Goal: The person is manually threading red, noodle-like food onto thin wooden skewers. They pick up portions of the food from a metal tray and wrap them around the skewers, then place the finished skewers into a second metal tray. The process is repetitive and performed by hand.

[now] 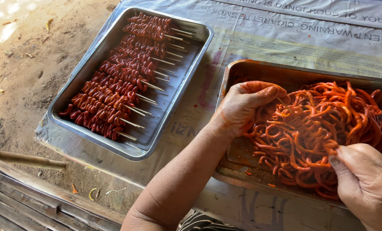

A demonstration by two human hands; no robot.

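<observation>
Lower right of the frame: right hand (pixel 366 182) curled, fingertips pinching orange-red strands at the near edge of the tangled heap of marinated, tube-like meat strips (pixel 323 128). Centre: left hand (pixel 246 105) closed in a loose fist over the heap's left side, gripping a bunch of strips around what looks like a thin stick tip, though too hidden to tell for sure. Under both, a sauce-stained rectangular metal tray (pixel 238 70) at centre right, holding the whole heap. Judging by this, threading in hand: a strip being gathered and folded onto a stick. Next move likely calls for a steady pinch on the slippery strand and a straight push along the stick, clear of fingertips. Farther off, upper left: a second rectangular steel tray (pixel 77 128) with rows of dark red coiled skewers on pale wooden sticks (pixel 118 85), laid side by side. Beneath both trays, a printed plastic sheet covering the counter (pixel 285 34); bare dirt ground (pixel 24 64) at far left.
</observation>
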